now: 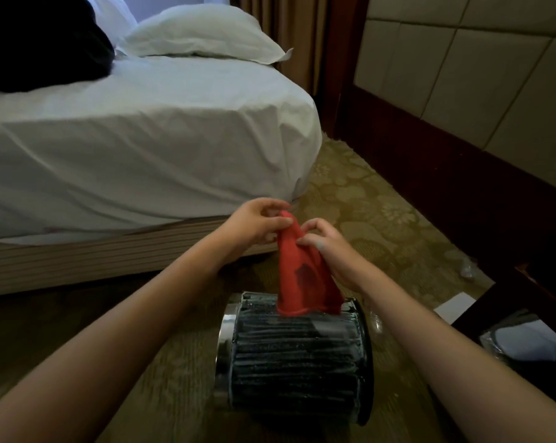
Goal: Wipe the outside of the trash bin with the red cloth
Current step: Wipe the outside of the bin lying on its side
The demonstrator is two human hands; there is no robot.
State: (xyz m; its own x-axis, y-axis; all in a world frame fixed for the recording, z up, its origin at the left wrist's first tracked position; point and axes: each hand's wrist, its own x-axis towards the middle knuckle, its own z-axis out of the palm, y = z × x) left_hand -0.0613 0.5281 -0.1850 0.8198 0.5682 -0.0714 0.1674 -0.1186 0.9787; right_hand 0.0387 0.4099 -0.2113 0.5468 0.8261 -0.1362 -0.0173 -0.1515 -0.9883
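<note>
A bed (pixel 136 139) with a white sheet and a pillow (pixel 203 30) is seen at the left. The top of the red cloth (pixel 297 273) is pinched by the left hand (pixel 257 225), and its right side is gripped by the right hand (pixel 331 247). The cloth's lower edge is draped onto the trash bin (pixel 297 356), which is laid on its side on the patterned carpet (pixel 366 212), beside the bed.

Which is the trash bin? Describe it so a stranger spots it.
Start at the white bed; on the carpet near its corner lies the trash bin, tipped on its side. Black ribbed wall, shiny metal rim, red cloth dangling over it.
</note>
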